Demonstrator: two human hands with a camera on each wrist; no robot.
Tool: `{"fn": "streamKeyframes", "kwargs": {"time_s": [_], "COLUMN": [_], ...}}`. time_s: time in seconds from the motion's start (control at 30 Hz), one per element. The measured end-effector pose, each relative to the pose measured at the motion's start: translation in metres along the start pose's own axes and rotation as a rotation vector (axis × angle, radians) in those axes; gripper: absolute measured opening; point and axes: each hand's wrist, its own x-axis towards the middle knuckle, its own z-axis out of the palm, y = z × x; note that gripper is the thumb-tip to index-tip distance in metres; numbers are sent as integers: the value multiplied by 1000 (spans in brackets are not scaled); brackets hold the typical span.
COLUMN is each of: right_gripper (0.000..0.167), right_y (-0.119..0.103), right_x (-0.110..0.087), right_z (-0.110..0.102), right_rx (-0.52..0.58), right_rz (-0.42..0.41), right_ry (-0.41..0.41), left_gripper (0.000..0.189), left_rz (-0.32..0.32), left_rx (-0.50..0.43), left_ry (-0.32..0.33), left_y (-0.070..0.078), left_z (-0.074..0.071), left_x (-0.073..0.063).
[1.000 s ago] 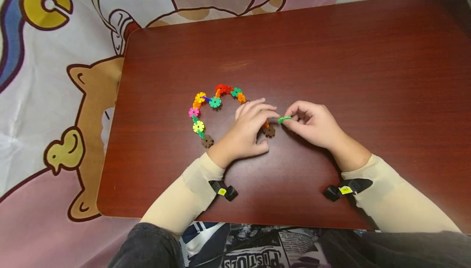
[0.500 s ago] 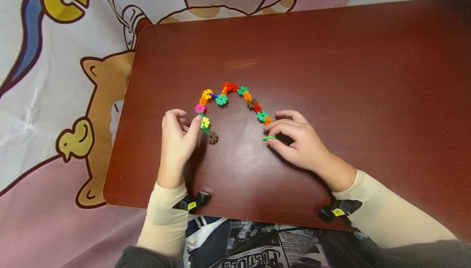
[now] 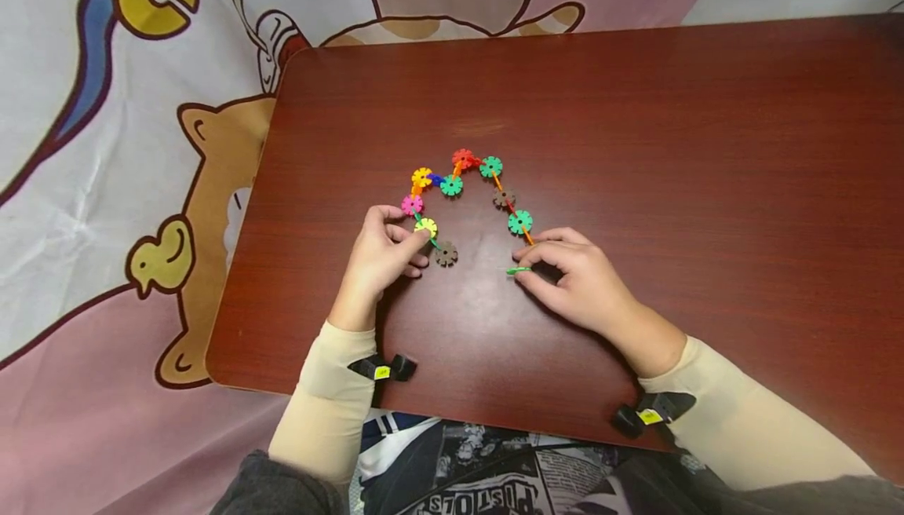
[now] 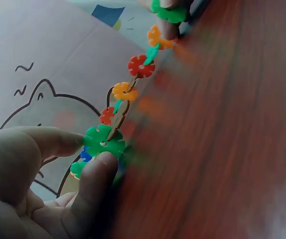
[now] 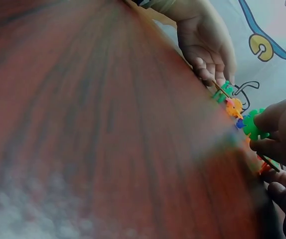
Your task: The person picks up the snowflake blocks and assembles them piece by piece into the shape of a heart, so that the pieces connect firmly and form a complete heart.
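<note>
A chain of notched plastic snowflake discs (image 3: pixel 452 185) in several colours arches between the hands. My left hand (image 3: pixel 384 252) pinches the chain's left part at a green disc (image 4: pixel 103 141), close by the yellow disc (image 3: pixel 426 228). A brown disc (image 3: pixel 446 253) forms the left end. With thumb and index finger, my right hand (image 3: pixel 575 275) pinches a loose green disc (image 3: pixel 518 271). Its other fingers hold the chain's right end beside an orange disc (image 3: pixel 528 236), and they hide the last piece. In the right wrist view the green disc (image 5: pixel 254 124) stands on edge between fingertips.
The chain is over a reddish-brown wooden table (image 3: pixel 671 154). A cloth printed with cartoon animals (image 3: pixel 106 224) hangs along the left and far sides. Black wrist cameras (image 3: pixel 384 368) are strapped to both sleeves.
My left hand has moved from the chain's right side to its left part and grips it. My right hand has brought the green disc to the chain's right end. The head view has shifted.
</note>
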Motion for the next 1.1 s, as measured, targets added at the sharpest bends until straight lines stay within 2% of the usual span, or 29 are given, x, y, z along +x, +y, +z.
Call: {"fn": "streamKeyframes", "kwargs": {"time_s": [0.17, 0.3, 0.43, 0.6, 0.73, 0.97, 1.1], "right_gripper": [17, 17, 15, 12, 10, 9, 8], "right_y": [-1, -1, 0, 0, -5, -9, -8], "right_x": [-1, -1, 1, 4, 6, 8, 8], "right_z": [1, 2, 4, 8, 14, 23, 26], "right_rx": [36, 72, 89, 7, -66, -146, -164], "right_rz": [39, 69, 38, -15, -5, -13, -7], "right_ry": [-4, -4, 29, 155, 252, 269, 268], "left_gripper": [61, 74, 80, 66, 50, 38, 39], "left_rz": [-13, 0, 8, 29, 55, 77, 95], "left_rx": [7, 16, -39, -199, -273, -289, -285], "left_ry": [-28, -34, -33, -62, -117, -186, -196], "left_y": [4, 6, 5, 1, -2, -3, -4], "left_z": [17, 31, 44, 54, 59, 68, 68], "left_x": [3, 3, 3, 2, 0, 0, -1]}}
